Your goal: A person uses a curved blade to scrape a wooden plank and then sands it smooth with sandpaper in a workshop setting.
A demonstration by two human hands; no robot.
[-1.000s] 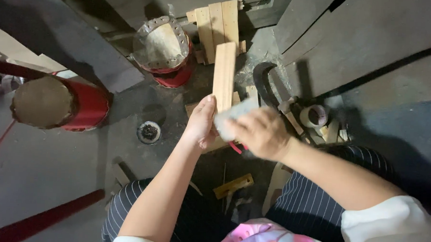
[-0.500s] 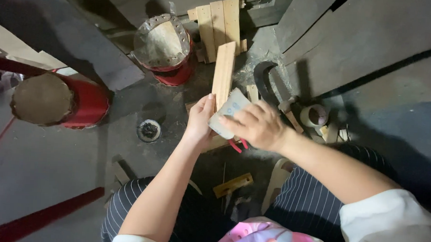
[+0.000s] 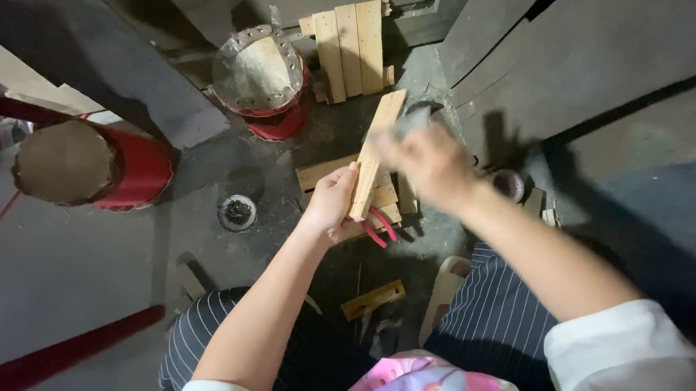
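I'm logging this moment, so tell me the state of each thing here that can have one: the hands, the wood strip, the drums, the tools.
left hand: closed around the strip's lower end
wooden strip: held tilted, off the floor
right hand: blurred, gripping a grey piece against the strip
near red drum: lying on its side
far red drum: upright
red-handled pliers: lying on the floor

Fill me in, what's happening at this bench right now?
A seated person works over a grey floor. The left hand grips the lower end of a narrow wooden slat, tilted away from them. The right hand is motion-blurred over the slat's upper part, holding something grey against it; what it is cannot be made out. Red-handled pliers lie just under the left hand on wood offcuts. Two red drums and a stack of planks sit further out.
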